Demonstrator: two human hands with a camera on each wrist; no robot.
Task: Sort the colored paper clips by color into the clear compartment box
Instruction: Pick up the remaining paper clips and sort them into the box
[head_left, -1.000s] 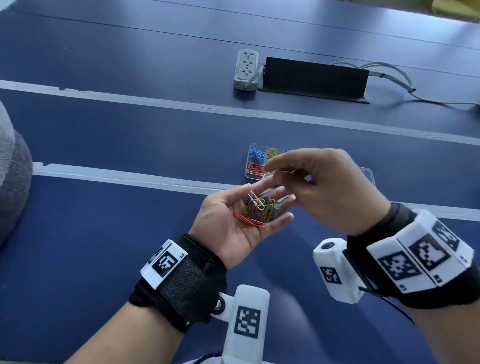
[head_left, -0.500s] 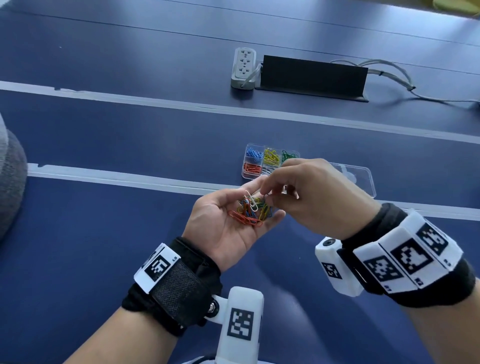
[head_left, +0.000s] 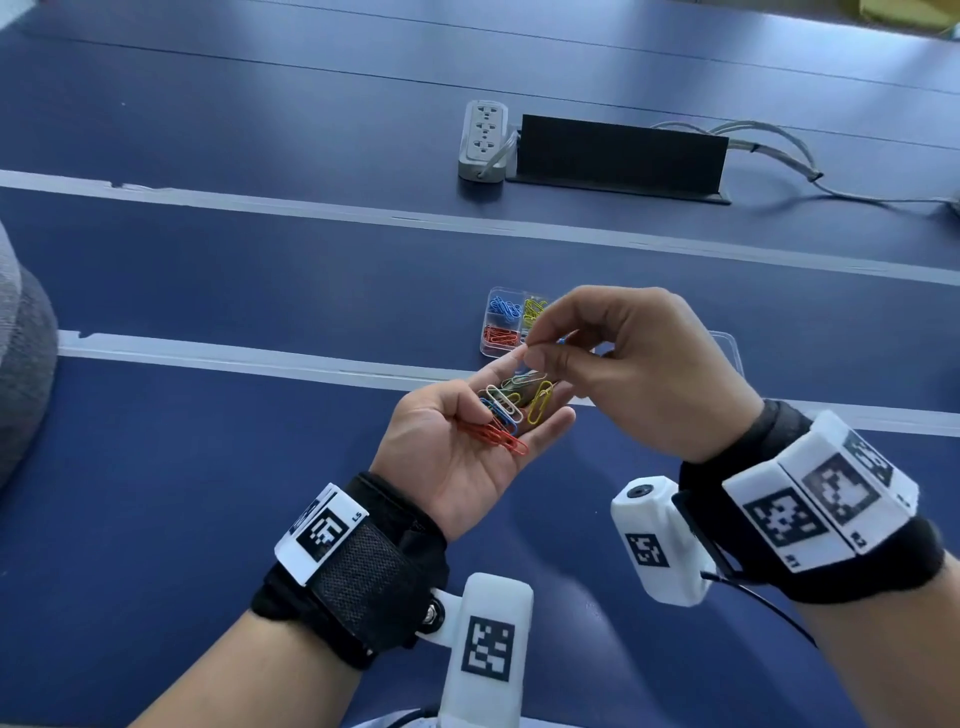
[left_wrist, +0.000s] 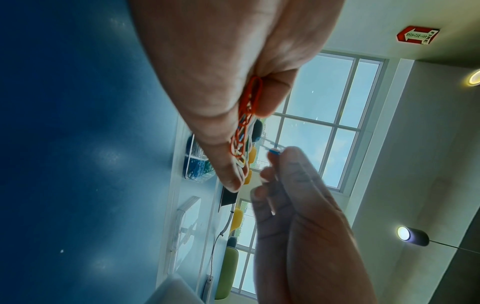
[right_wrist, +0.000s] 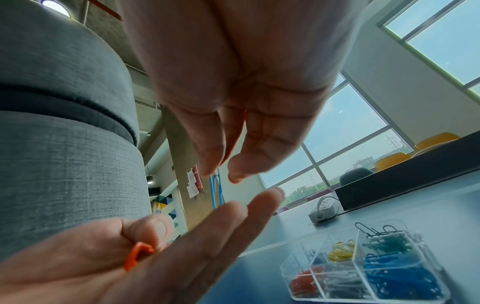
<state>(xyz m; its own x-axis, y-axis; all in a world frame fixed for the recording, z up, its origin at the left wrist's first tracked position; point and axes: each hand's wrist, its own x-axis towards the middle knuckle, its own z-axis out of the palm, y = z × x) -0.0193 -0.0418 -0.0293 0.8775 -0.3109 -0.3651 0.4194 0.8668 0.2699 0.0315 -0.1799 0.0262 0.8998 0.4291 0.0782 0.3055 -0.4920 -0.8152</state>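
Observation:
My left hand (head_left: 467, 452) lies palm up above the blue table, fingers straight, carrying a small pile of mixed paper clips (head_left: 511, 410): red, blue, white, yellow, green. Its thumb rests against the pile's edge. Just above those fingertips, my right hand (head_left: 532, 348) pinches a blue clip (right_wrist: 216, 191) between thumb and forefinger; the clip's tip (left_wrist: 274, 151) also shows in the left wrist view. Beyond the hands stands the clear compartment box (head_left: 488, 332), partly hidden by my right hand. It holds blue, yellow, green, red and white clips (right_wrist: 337, 279) in separate cells.
The box's clear lid (head_left: 730, 345) lies flat to its right. Farther back are a grey power strip (head_left: 483, 137), a long black block (head_left: 618, 153) and cables (head_left: 779, 150). A grey upholstered seat (head_left: 21, 364) sits at the left edge.
My right hand dipped into the pile on my left palm, then rose a little with a blue clip pinched in its fingertips. My left hand stayed palm up.

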